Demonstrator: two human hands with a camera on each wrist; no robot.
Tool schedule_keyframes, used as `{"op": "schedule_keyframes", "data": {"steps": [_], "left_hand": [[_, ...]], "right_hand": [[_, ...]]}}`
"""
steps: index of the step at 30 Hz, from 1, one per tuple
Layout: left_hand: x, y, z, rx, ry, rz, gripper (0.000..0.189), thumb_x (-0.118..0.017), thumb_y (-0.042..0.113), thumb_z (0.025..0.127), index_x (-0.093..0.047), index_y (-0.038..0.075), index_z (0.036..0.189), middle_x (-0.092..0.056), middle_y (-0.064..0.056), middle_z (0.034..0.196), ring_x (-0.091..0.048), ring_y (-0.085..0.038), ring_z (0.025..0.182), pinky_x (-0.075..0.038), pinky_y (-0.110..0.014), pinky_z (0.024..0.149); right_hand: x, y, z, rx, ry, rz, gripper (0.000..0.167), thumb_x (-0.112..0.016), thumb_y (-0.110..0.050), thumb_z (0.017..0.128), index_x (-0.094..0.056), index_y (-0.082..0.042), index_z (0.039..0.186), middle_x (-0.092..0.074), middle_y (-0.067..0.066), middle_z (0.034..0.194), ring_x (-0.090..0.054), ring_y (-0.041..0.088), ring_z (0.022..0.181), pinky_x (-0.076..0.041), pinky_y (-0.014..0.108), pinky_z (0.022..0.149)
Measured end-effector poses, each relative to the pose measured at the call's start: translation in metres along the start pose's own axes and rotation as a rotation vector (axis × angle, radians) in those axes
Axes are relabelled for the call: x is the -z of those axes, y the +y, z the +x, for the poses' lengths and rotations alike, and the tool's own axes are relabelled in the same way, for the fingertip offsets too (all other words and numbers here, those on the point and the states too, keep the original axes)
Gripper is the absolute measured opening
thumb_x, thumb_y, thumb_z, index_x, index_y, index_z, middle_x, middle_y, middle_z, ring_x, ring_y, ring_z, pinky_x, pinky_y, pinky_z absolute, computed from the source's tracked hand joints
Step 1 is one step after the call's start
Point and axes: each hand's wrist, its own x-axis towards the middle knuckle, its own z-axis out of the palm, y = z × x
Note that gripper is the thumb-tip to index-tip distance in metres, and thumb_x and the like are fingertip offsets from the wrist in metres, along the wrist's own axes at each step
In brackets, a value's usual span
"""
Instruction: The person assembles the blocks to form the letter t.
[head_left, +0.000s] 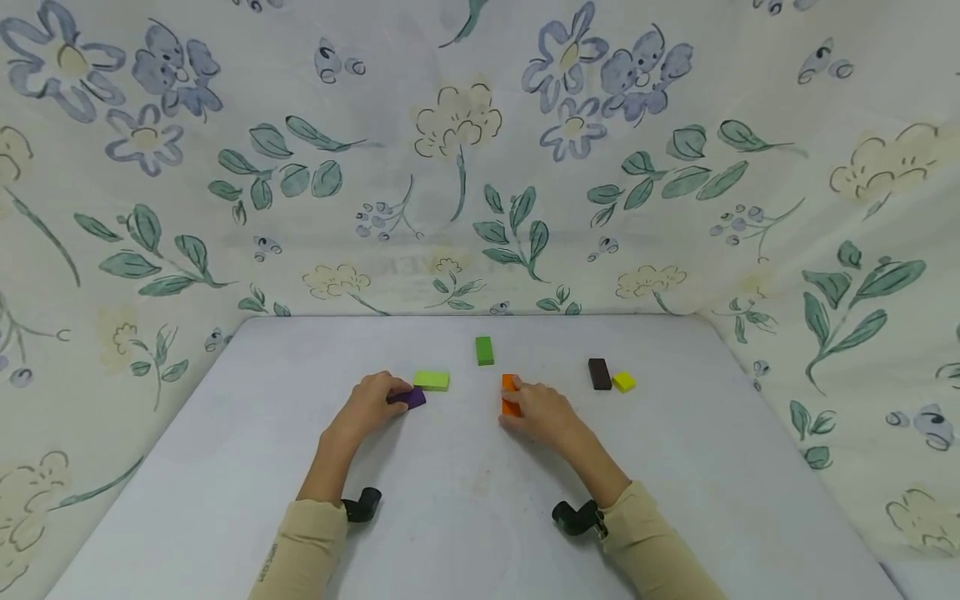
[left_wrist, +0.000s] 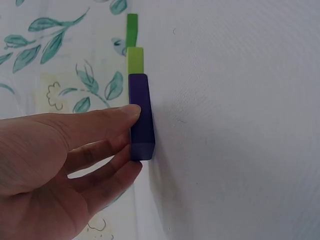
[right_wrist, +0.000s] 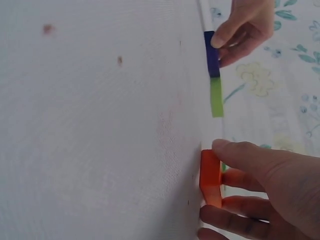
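On the left, my left hand (head_left: 371,402) pinches a dark purple block (head_left: 416,398) between thumb and fingers. In the left wrist view the thumb lies over the near face of the purple block (left_wrist: 141,107), with the other fingers behind it. A lime-green block (head_left: 432,382) lies close by the purple block's far right end. Right of centre, my right hand (head_left: 546,412) holds an orange block (head_left: 511,409). Seen from the right wrist, thumb and fingers spread along the orange block (right_wrist: 210,170), which lies at the tabletop.
A brighter green block (head_left: 484,351) lies farther back, between the hands. To the right are a dark brown block (head_left: 599,374) and a small yellow block (head_left: 624,382), side by side. Behind the white table (head_left: 480,517) hangs a floral cloth (head_left: 457,192).
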Motion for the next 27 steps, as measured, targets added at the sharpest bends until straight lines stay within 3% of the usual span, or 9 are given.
{"op": "schedule_keyframes", "data": {"steps": [16, 27], "left_hand": [[0.0010, 0.0013, -0.0022, -0.011, -0.010, 0.033, 0.034, -0.073, 0.000, 0.083, -0.069, -0.001, 0.117, -0.067, -0.019, 0.107, -0.063, -0.036, 0.106, -0.051, -0.051, 0.093], [0.0012, -0.0008, -0.0016, -0.021, -0.040, 0.024, 0.036, -0.072, -0.001, 0.083, -0.068, -0.001, 0.119, -0.067, -0.022, 0.120, -0.061, -0.040, 0.116, -0.048, -0.054, 0.098]], "right_hand": [[-0.0013, -0.0002, 0.0024, 0.008, -0.011, 0.004, 0.049, -0.071, -0.035, 0.090, -0.063, -0.011, 0.132, -0.048, 0.017, 0.148, -0.058, 0.035, 0.125, -0.051, 0.046, 0.099], [-0.0025, 0.0012, 0.0021, 0.007, -0.009, -0.004, 0.050, -0.071, -0.036, 0.090, -0.062, -0.011, 0.133, -0.048, 0.016, 0.148, -0.058, 0.034, 0.126, -0.051, 0.045, 0.100]]}}
